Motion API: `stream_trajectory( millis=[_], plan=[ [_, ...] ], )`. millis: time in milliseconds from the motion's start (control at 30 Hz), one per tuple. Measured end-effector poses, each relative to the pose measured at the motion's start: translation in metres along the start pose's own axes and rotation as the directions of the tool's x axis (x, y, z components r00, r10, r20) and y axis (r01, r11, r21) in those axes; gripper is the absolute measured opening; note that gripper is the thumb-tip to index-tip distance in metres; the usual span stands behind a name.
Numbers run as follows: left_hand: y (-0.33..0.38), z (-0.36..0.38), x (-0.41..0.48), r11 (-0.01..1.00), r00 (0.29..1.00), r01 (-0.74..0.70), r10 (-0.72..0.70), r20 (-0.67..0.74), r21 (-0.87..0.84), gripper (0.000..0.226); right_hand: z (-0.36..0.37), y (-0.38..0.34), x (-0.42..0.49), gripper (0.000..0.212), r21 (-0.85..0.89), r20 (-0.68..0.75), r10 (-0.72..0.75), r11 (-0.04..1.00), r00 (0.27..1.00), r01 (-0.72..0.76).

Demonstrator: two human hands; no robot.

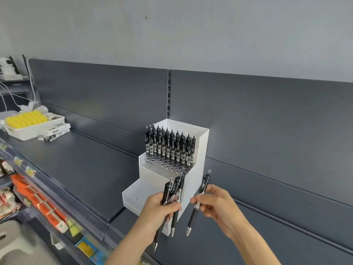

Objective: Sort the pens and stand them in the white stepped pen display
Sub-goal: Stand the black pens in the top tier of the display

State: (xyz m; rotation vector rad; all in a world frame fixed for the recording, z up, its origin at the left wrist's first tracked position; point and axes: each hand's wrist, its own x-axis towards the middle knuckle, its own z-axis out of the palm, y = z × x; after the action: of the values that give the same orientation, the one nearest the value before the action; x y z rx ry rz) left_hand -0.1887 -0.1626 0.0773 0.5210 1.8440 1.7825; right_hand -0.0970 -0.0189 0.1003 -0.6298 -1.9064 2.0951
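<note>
The white stepped pen display [200,150] stands on the dark grey shelf [76,161]. Several black pens [170,146] stand upright in its upper tier, with a row of vacant holes [168,166] in front of them. Its lowest step holds nothing. In front of the display, my left hand [162,209] grips a bunch of black pens [174,190], tips pointing down. To its right, my right hand [215,201] pinches a single black pen [200,196], tilted, tip downward, apart from the display.
A white tray [28,131] with yellow items sits at the far left of the shelf, beside flat boxes [55,131]. Lower shelves at the left hold orange packets [38,201]. A slotted upright [168,92] runs up the grey back panel behind the display.
</note>
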Motion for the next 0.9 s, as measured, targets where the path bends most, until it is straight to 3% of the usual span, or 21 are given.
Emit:
stream_trajectory(
  millis=[300, 433, 600, 900],
  plan=[
    [0.01, -0.061, 0.056, 1.0, 0.991, -0.029, 0.029, 0.132, 0.002, 0.014, 0.06, -0.003, 0.048, 0.003, -0.107, -0.275, -0.139, 0.988, 0.951, 0.113],
    [0.017, -0.107, 0.082, 0.998, 0.983, -0.058, 0.057, 0.177, 0.003, 0.009, 0.1, -0.005, 0.071, 0.017, -0.111, -0.413, -0.158, 0.986, 0.897, 0.123],
    [0.024, -0.148, 0.108, 0.996, 0.964, -0.09, 0.088, 0.249, -0.005, 0.008, 0.133, -0.013, 0.089, 0.014, -0.084, -0.495, -0.188, 0.982, 0.848, 0.169],
    [0.024, -0.179, 0.136, 0.993, 0.945, -0.117, 0.106, 0.31, 0.016, 0.009, 0.153, -0.044, 0.112, 0.009, -0.467, -0.585, -0.46, 0.864, 0.668, 0.186]
  ],
)
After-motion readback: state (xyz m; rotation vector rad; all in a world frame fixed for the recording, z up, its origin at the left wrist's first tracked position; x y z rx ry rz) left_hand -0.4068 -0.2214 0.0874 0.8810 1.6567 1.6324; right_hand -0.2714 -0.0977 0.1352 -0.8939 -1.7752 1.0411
